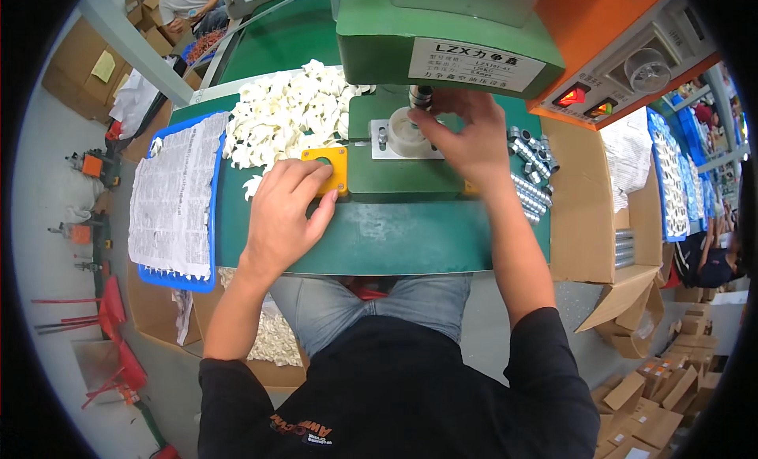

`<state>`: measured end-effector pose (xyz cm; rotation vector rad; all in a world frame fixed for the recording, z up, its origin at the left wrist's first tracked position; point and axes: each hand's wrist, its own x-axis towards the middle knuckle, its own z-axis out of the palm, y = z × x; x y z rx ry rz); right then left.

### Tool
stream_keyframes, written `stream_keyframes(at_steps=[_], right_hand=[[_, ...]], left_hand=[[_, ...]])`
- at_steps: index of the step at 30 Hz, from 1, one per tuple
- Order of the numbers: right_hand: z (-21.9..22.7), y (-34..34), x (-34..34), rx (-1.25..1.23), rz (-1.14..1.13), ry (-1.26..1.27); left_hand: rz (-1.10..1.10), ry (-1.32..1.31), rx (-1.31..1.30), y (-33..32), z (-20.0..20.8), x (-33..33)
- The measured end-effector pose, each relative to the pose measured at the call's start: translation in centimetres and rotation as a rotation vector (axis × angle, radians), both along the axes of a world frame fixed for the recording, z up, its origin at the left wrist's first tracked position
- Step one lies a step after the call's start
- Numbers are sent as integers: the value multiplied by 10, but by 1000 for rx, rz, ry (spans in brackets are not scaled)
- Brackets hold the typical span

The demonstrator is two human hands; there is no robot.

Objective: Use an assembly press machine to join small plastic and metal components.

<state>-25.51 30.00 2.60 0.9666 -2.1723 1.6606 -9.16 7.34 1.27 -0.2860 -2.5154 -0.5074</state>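
A green press (450, 52) stands at the table's far side. Its metal ram (421, 98) points down over a round whitish fixture (401, 135) on a metal plate (380, 152). My right hand (474, 135) curls beside the ram and fixture, thumb toward the fixture; whatever its fingers pinch is hidden. A small metal fitting (383, 137) stands on the plate's left part. My left hand (280, 210) lies open, fingertips on a yellow button plate (338, 163) left of the press base, thumb apart. Beyond it spreads a heap of cream-white curved pieces (288, 111).
Loose metal fittings (533, 155) lie right of the press, with more in rows below. An orange control box (608, 64) has lit switches. A blue tray (212, 222) with newspaper sits left. A cardboard box (584, 198) stands right; a box of white pieces (276, 336) sits under the table.
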Motion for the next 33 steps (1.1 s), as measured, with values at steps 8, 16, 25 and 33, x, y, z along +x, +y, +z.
stream_keyframes(at_steps=[8, 16, 25, 33], right_hand=[[-6, -2, 5, -65, -36, -39], [-40, 32, 56, 70, -207, 154], [-83, 25, 112, 323, 142, 178], [-78, 30, 109, 363, 182, 159]], left_hand=[[8, -11, 58, 0, -2, 2], [258, 25, -21, -48, -7, -48], [295, -231, -258, -67, -1, -64], [344, -224, -168, -81, -6, -52]])
